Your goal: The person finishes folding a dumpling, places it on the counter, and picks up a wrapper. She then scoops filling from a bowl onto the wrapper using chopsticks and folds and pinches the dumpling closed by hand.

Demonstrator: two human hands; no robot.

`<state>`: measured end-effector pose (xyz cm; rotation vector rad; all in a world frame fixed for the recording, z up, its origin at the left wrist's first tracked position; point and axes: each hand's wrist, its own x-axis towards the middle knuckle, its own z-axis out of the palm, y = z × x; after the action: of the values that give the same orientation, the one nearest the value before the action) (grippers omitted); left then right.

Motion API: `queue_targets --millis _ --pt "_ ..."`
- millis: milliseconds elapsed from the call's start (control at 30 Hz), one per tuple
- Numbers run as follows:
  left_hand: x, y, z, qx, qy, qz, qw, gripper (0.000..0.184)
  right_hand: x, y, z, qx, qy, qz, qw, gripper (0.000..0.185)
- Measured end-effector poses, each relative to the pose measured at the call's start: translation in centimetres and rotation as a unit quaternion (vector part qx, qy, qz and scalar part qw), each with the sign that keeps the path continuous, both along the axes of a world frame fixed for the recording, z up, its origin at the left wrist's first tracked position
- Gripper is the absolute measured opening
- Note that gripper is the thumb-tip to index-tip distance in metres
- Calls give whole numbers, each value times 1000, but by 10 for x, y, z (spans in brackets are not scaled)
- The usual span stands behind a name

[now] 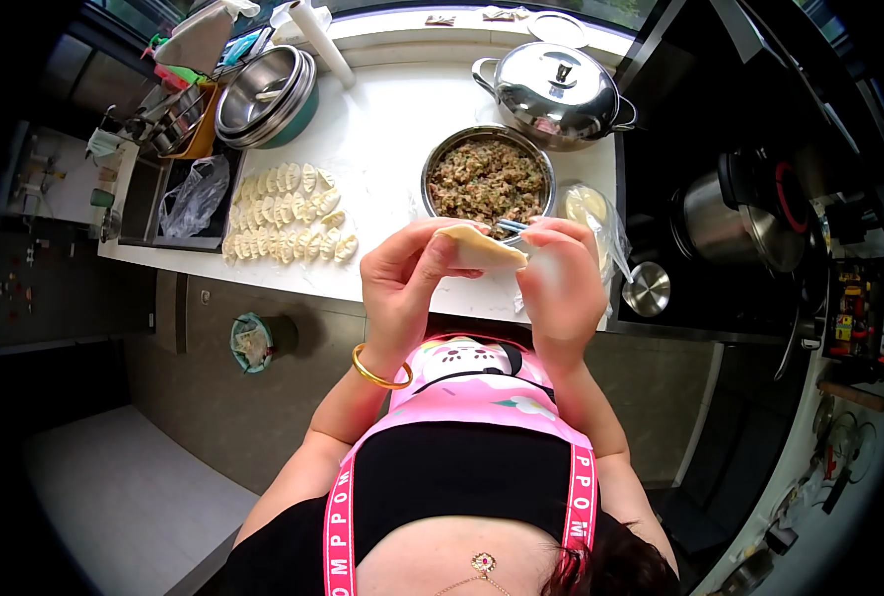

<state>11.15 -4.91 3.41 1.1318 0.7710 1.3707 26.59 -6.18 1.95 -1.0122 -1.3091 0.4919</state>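
Observation:
A folded dumpling (482, 248) with pale dough is held up in front of my chest. My left hand (402, 273) pinches it between thumb and fingers at its left end. My right hand (561, 283) is closed at the dumpling's right corner, its fingertips touching the dough; part of this hand is blurred. Just beyond is a steel bowl (426, 184) of minced filling (492, 177), with a blue-and-white utensil handle (510, 226) at its near rim. Several finished dumplings (288, 214) lie in rows on the counter to the left.
A bag of round wrappers (588, 209) lies right of the bowl, near a small steel dish (647, 289). A lidded pot (558, 89) stands behind. Stacked basins (268, 94) and a sink (144, 194) are at left. A stove pot (740, 223) is at right.

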Motion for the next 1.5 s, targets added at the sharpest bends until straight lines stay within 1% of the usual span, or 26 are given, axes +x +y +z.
queue_targets --millis 67,167,267,500,567,600,667,700,767,800,933,967,1000,1067,1100,1167,1233,1300,1367,1500 --pt "-1 0 0 -6 -3 2 1000 25 2 -1 -7 -12 52 32 998 16" --pt "-2 0 -2 -14 -6 -1 1000 25 2 -3 -12 -31 53 50 997 14" --pt "-3 0 -2 -11 -1 -4 1000 25 -2 -4 -11 -32 81 45 995 11" --pt "-1 -1 0 -22 -9 1 1000 25 -9 -2 -13 22 62 4 998 8" --pt "-1 -1 1 -25 -10 6 1000 26 -11 -1 -10 20 114 30 993 10" --pt "-2 0 1 -27 -10 4 1000 26 -13 -1 -7 21 112 34 993 10" --pt "-3 1 1 -28 -8 0 1000 26 -15 -2 -2 -17 192 48 980 11" --pt "-3 0 0 -27 -4 2 1000 26 -13 -2 -3 -17 188 54 980 11" --pt "-3 1 -3 -26 2 2 1000 26 -8 -2 -11 -36 130 60 989 12" --pt "-3 2 -4 -24 4 1 1000 25 -8 -1 -11 -36 125 69 989 12" --pt "-1 1 -4 -34 4 5 999 25 -11 1 -13 -11 88 46 995 10" --pt "0 1 -4 -34 4 5 999 25 -12 0 -14 0 85 28 996 9" --pt "1 1 -5 -40 -5 11 999 24 -13 0 -14 0 80 37 996 9" --pt "0 2 -5 -45 -12 13 999 24 -14 0 -13 -40 139 41 989 10" --pt "0 3 -5 -43 -13 14 999 23 -14 2 -11 -39 133 52 989 10" --pt "-1 4 -4 -43 -12 9 999 22 -14 2 -8 -60 162 70 982 11" --pt "-3 5 -3 -37 8 -17 999 21 -12 3 -9 -58 135 80 986 11" --pt "-2 5 -5 -34 5 -19 999 20 -10 5 -13 -55 113 85 989 11" --pt "-2 5 -7 -32 4 -24 999 19 -10 5 -17 -51 87 57 993 11" --pt "-3 6 -10 -36 22 -26 999 18 -10 7 -22 -48 78 34 995 10"
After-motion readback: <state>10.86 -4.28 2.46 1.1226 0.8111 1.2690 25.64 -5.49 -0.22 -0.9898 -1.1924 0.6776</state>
